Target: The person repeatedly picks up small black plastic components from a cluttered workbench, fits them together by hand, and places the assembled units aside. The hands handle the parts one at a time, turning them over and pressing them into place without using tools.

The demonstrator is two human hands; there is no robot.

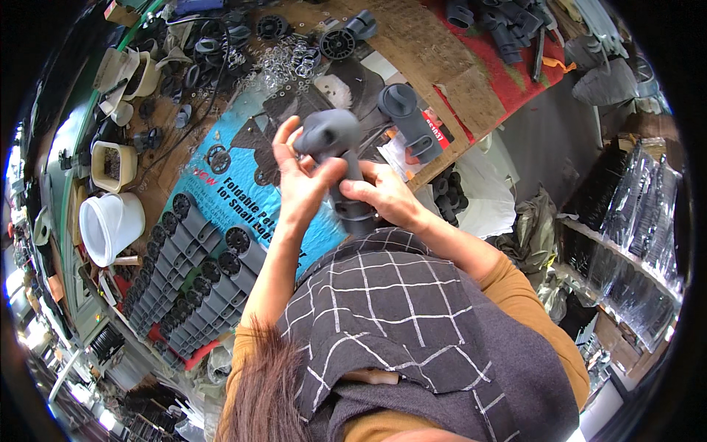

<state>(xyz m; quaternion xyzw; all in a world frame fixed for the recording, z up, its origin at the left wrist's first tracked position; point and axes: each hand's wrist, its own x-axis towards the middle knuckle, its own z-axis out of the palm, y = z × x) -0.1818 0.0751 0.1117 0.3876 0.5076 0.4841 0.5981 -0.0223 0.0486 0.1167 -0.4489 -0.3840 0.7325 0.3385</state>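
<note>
Both my hands hold a dark grey plastic part (331, 131) with a bulbous, rounded head and a tubular stem, in front of my checked apron. My left hand (300, 180) is closed round the head and neck from the left, its thumb and fingers bent. From the right, my right hand (383, 193) grips the stem with its thumb across it. The stem's lower end (357, 221) points toward my body. Just beyond my right hand, a similar grey part with a round cap (398, 101) lies on the bench. The right hand's fingertips are partly hidden behind the stem.
Rows of grey plastic parts with black wheels (177, 243) lie at the left. Metal rings and washers (291, 65) are heaped at the back. A white bucket (110, 227) and a cream tub (114, 166) stand far left. The wooden bench edge (456, 151) runs along the right.
</note>
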